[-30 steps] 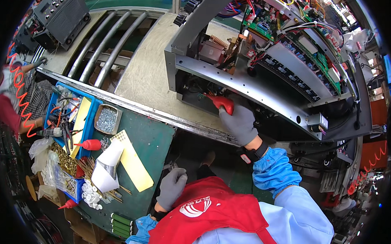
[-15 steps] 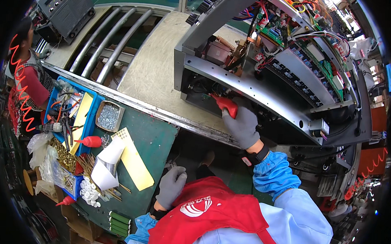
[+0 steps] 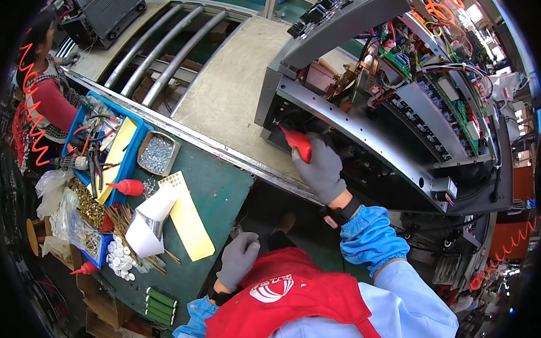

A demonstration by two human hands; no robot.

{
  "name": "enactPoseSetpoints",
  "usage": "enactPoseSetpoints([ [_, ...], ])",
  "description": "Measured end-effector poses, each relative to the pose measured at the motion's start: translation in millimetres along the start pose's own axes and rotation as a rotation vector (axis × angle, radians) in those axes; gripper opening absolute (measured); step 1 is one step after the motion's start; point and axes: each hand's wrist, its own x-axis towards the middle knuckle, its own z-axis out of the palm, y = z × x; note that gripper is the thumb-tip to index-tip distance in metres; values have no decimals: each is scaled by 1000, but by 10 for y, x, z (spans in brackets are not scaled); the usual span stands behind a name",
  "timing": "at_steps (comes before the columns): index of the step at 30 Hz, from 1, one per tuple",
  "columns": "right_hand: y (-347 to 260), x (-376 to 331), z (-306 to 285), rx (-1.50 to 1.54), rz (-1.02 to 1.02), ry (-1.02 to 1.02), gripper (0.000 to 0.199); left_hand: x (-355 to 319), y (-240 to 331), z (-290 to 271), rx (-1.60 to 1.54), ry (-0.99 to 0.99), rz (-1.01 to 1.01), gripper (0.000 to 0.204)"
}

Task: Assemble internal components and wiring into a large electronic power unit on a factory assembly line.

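Observation:
My right hand [image 3: 322,171], in a grey glove, is wrapped round a red squeeze bottle [image 3: 298,146]. The bottle's narrow tip points into the lower open side of a grey metal equipment chassis [image 3: 349,127], close to its left end panel; what the tip meets is too dark to tell. Near my red apron [image 3: 302,277], beside the workbench edge, my gloved left hand [image 3: 238,262] is held low with its fingers curled in. Whatever it may hold is hidden.
On the green bench [image 3: 219,173] lie a yellow strip [image 3: 191,226], a box of small screws [image 3: 158,154], a blue tool bin [image 3: 134,158] and another red bottle [image 3: 128,187]. Metal rollers [image 3: 161,52] stand beyond. At far left is a person [image 3: 52,108].
My right hand has moved the red bottle leftward along the chassis, nearer its left end panel. The whole view has shifted slightly. My left hand stays curled at the same place.

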Motion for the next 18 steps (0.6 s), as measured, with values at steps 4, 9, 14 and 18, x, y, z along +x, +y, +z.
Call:
enactPoseSetpoints([
  [4, -38, 61, 110, -17, -54, 18, 36, -57, -82, -59, 6, 70, 19, 25],
  [9, -62, 69, 181, -36, -50, 43, 34, -77, -187, -110, -4, 91, 5, 25],
  [14, -29, -32, 304, -40, -78, 33, 37, -78, -187, -146, -2, 89, 34, 24],
  [18, -46, -185, 278, -40, -76, -26, 42, -70, -176, -158, -10, 74, 19, 24],
])
